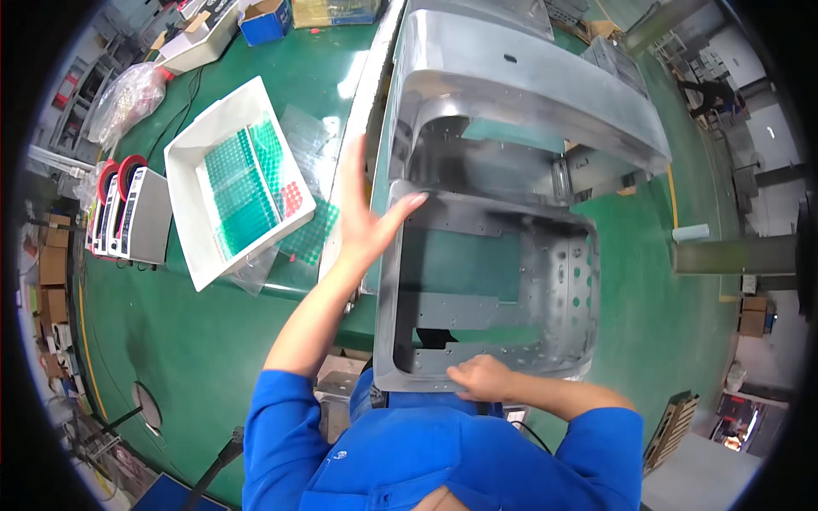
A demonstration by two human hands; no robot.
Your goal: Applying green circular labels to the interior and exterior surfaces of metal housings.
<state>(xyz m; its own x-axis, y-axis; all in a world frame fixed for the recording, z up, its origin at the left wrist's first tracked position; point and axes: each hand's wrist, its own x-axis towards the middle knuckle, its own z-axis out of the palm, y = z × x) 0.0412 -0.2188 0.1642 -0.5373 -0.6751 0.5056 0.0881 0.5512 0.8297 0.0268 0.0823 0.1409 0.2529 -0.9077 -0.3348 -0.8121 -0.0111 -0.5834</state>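
In front of me is an open grey metal housing [385, 315], a rectangular shell with rounded corners, small holes and larger round holes along its right wall. My left hand [366, 226] is open at the shell's far left corner. Its fingers point away from me, and the thumb reaches over the rim. At the near edge, my right hand [481, 377] is closed round the rim, its fingers curled and partly hidden. Just beyond stands a larger grey metal casing [528, 85] with a wide opening facing me.
Left of the housing, a green-topped table [332, 64] holds a white tray [183, 170] with sheets of green and red round stickers. Clear plastic sheets [302, 140] lie beside it. White devices with red rings [145, 217] stand farther left. A grey post [733, 257] is at the right.
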